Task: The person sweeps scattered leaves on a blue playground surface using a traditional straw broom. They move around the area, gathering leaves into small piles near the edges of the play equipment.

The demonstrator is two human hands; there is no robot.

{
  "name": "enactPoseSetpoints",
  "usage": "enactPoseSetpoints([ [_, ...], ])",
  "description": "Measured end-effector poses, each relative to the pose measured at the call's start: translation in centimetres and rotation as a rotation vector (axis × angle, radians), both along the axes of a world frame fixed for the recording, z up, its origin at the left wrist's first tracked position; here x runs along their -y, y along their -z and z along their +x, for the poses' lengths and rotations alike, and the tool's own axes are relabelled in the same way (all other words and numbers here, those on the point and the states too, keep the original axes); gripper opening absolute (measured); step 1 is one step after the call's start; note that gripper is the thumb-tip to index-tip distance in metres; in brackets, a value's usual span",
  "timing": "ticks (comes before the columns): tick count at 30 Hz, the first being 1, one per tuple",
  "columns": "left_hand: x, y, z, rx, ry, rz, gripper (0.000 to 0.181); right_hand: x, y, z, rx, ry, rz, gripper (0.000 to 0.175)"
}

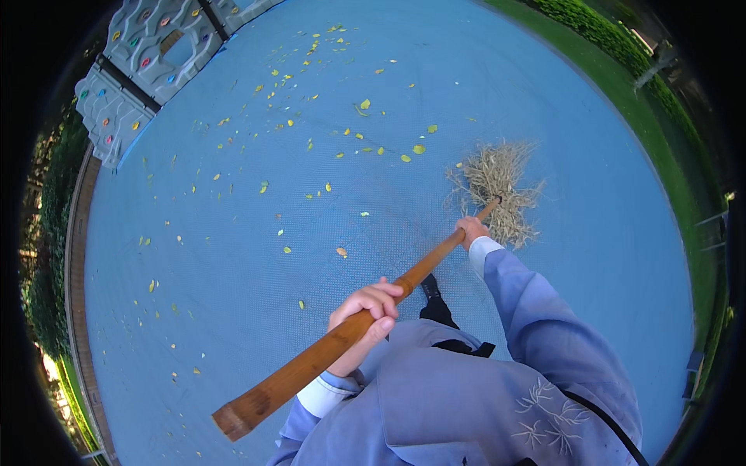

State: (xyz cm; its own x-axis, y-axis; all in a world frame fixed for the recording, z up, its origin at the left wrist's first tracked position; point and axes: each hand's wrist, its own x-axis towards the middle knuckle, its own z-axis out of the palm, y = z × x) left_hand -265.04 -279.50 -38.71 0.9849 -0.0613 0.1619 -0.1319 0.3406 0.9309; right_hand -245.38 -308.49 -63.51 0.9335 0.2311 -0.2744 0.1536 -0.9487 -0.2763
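Note:
A broom with a bamboo handle (303, 361) slants across the view from lower left to upper right. My left hand (367, 317) wraps around the handle's thicker upper part. Farther down, close to the brush, my right hand (473, 230) grips the same handle. The broom's head of dry twigs (498, 172) is spread out to the right, over the blue floor (326, 204); whether it touches the floor I cannot tell. Yellow and green leaves (419, 149) lie scattered to the left of the twigs and farther ahead. One small leaf sits at the brush's left edge.
A grey climbing wall (154, 49) with coloured holds stands at the upper left. A brown border (78, 262) runs along the left side of the floor. Grass (635, 110) and a hedge (583, 23) follow its right side. My dark shoe (430, 286) is below the handle.

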Motion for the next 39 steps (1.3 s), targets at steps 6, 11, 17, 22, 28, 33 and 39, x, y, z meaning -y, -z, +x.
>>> enactPoseSetpoints([
  [6,-4.0,1.6,-5.7,-0.139,-0.807,-0.208,0.014,-11.5,2.4,3.6,-0.136,-0.667,-0.124,0.017],
  [11,0.4,-5.5,-22.7,-0.134,-1.658,-0.174,0.019,-29.0,0.0,-9.4,-0.504,-1.332,0.071,0.022],
  [17,7.6,-18.9,-30.2,0.239,-1.766,0.626,0.018,-43.6,-11.7,-28.0,-0.399,-1.828,0.668,0.041],
  [22,9.3,-22.4,-39.2,0.664,-1.592,0.728,0.024,-42.2,-21.6,-32.0,-0.263,-1.943,0.822,0.033],
  [28,-2.2,-10.0,-39.3,0.547,-1.665,0.111,0.019,-39.8,-13.7,-19.3,-0.112,-1.616,0.601,0.030],
  [33,-12.5,-2.3,-17.4,0.455,-1.222,-0.211,0.023,-30.5,-9.4,2.5,0.117,-1.102,0.449,0.018],
  [39,-6.1,-2.8,9.6,0.188,-0.590,-0.208,0.023,-6.7,-10.0,18.0,0.340,-0.436,0.341,0.009],
])
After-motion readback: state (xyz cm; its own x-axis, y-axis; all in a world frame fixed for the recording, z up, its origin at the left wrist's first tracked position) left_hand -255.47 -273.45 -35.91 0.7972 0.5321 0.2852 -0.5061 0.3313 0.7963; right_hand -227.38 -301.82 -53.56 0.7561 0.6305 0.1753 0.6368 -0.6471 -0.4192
